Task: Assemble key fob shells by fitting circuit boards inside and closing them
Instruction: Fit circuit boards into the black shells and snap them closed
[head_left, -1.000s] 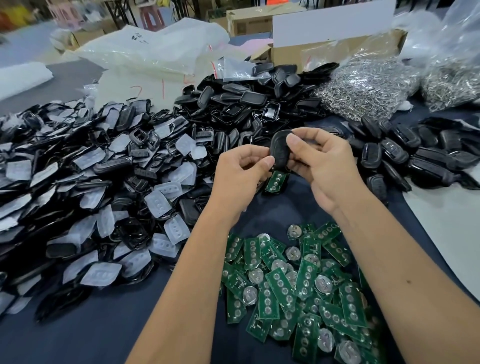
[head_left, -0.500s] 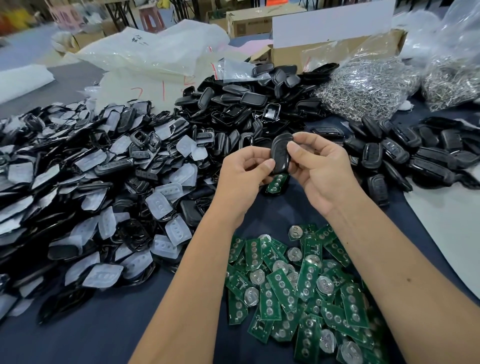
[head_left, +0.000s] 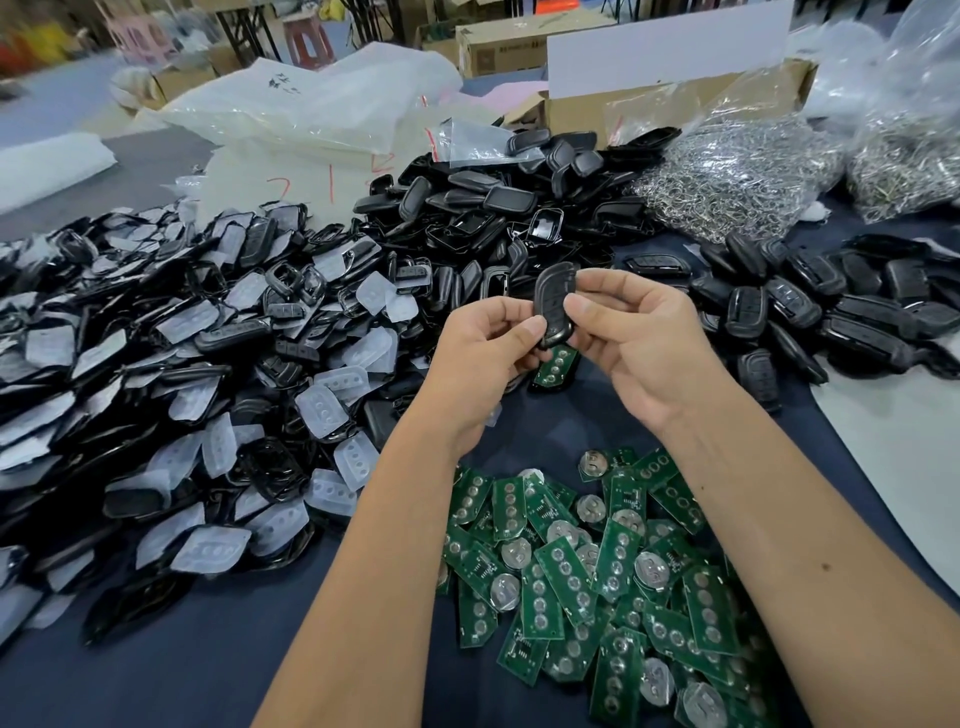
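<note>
A black key fob shell (head_left: 554, 299) stands upright in the air between both hands. My left hand (head_left: 485, 364) pinches its left edge with thumb and curled fingers. My right hand (head_left: 639, 338) pinches its right edge, thumb on the front. Just below the hands lies a shell half with a green circuit board (head_left: 557, 368) seated in it, on the dark cloth. A heap of loose green circuit boards (head_left: 597, 571) with coin cells lies near me, between my forearms.
Black shell frames and translucent button pads (head_left: 322, 410) cover the left. A pile of black shell halves (head_left: 493, 208) lies behind the hands; closed fobs (head_left: 810, 306) lie at right. Bags of metal rings (head_left: 737, 171), plastic bags and cardboard boxes stand at the back.
Both hands have stayed in place around the shell. The shell has tilted slightly and my right thumb has shifted a little on its front.
</note>
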